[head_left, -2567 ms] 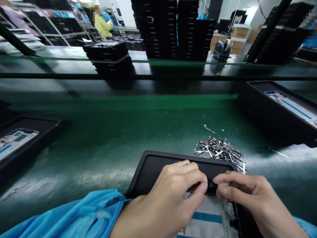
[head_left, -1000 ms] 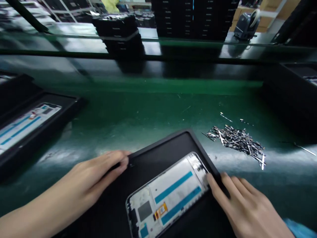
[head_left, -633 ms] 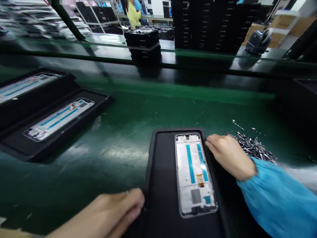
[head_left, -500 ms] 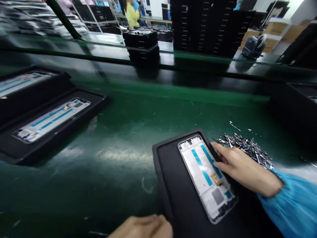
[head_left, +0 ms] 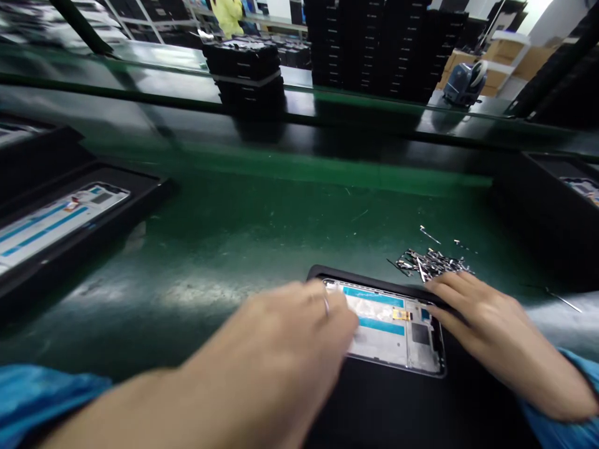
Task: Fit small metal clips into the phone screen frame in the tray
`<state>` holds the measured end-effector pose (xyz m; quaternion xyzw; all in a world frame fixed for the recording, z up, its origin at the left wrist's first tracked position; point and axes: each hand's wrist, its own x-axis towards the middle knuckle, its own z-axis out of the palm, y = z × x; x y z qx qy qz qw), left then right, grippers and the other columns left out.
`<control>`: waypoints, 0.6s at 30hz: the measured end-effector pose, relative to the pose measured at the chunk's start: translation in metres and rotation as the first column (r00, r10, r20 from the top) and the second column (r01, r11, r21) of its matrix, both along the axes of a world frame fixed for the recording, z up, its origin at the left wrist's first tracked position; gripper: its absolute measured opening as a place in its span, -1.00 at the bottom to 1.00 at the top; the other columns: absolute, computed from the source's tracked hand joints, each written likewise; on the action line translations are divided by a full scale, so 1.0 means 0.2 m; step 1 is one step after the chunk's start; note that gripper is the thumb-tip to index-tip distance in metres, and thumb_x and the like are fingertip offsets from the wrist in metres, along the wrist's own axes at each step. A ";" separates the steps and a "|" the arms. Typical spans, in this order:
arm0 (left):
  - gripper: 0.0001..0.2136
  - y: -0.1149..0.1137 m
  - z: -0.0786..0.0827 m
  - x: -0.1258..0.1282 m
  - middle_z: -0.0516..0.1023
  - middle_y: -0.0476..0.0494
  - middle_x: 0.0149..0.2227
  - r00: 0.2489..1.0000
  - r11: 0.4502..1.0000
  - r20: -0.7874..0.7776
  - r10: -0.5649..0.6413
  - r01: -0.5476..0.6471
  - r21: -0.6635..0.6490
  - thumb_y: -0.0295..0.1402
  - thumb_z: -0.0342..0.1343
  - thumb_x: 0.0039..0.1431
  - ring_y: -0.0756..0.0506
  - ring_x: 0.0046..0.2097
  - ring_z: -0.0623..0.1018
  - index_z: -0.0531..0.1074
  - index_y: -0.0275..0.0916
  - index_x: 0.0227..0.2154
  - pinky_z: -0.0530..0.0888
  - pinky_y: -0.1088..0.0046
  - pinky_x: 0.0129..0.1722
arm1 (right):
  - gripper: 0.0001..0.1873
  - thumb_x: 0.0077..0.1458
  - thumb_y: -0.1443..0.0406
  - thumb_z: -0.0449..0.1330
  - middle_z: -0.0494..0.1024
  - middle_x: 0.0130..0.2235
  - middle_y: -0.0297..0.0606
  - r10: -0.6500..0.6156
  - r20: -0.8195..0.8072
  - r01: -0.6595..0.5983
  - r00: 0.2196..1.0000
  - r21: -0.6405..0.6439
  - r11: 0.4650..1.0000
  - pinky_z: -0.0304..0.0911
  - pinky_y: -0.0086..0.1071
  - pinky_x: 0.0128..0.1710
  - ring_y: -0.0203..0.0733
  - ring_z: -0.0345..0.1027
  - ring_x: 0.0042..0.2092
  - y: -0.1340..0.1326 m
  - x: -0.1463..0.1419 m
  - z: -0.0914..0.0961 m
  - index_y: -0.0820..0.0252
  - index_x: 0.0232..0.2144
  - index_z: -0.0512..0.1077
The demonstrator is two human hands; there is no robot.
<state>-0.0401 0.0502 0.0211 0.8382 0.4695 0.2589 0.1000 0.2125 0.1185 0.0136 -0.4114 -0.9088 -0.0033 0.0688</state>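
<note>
A black tray [head_left: 369, 405] in front of me holds a silvery phone frame [head_left: 379, 349] with blue strips and a small orange flex piece, lying crosswise. My left hand [head_left: 294, 330], a ring on one finger, reaches over the left end of the frame. Its fingers are pinched together, and their tips and whatever they hold are hidden behind the hand. At the tray's far right rim is my right hand [head_left: 482, 318], fingers on the rim and thumb beside the frame's corner. A heap of thin dark and metallic strips [head_left: 430, 262] lies just beyond it.
On the left, another black tray [head_left: 145, 181] holds a similar phone frame [head_left: 70, 215]. A tall black tray stack [head_left: 528, 218] stands at the right. Across the green bench [head_left: 224, 237] are stacked black boxes [head_left: 248, 75] and a tape dispenser [head_left: 463, 84].
The tray and phone frame have turned from slanting to crosswise. My left hand has come up from the bottom edge over the frame's left end. The right hand stays at the tray rim.
</note>
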 end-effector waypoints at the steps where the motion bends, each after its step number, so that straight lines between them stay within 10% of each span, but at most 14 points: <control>1: -0.72 0.07 0.03 0.01 0.37 -0.05 -0.47 1.000 1.000 0.007 -0.015 0.015 -0.008 -0.36 -0.26 0.21 -0.02 -0.45 0.35 0.33 -0.24 -0.45 0.30 0.46 -0.47 | -0.77 0.13 0.31 -0.10 0.39 -0.28 -0.15 -0.019 -0.004 0.019 1.000 0.043 0.999 0.30 -0.10 -0.33 -0.05 0.27 -0.27 -0.01 0.05 -0.01 0.22 -0.35 0.34; 9: -0.84 0.38 0.02 0.04 0.34 0.05 -0.54 0.996 0.849 -0.028 -0.080 0.054 -0.525 -0.46 -0.12 0.13 0.02 -0.49 0.31 0.28 -0.25 -0.52 0.18 0.51 -0.51 | -0.77 0.14 0.44 -0.09 0.36 -0.30 -0.25 0.030 -0.218 -0.037 0.975 -0.030 0.999 0.23 -0.35 -0.42 -0.22 0.15 -0.31 0.00 0.11 -0.10 0.19 -0.18 0.27; 18: -0.82 0.33 0.04 0.18 0.28 0.08 -0.55 0.986 0.841 0.166 -0.017 0.104 -0.531 -0.58 -0.04 0.08 0.05 -0.48 0.26 0.28 -0.29 -0.59 0.15 0.52 -0.51 | -0.86 0.14 0.39 0.00 0.34 -0.26 -0.31 0.037 -0.407 -0.078 0.913 -0.084 0.993 0.18 -0.44 -0.28 -0.30 0.20 -0.24 -0.04 -0.04 -0.02 0.17 -0.24 0.30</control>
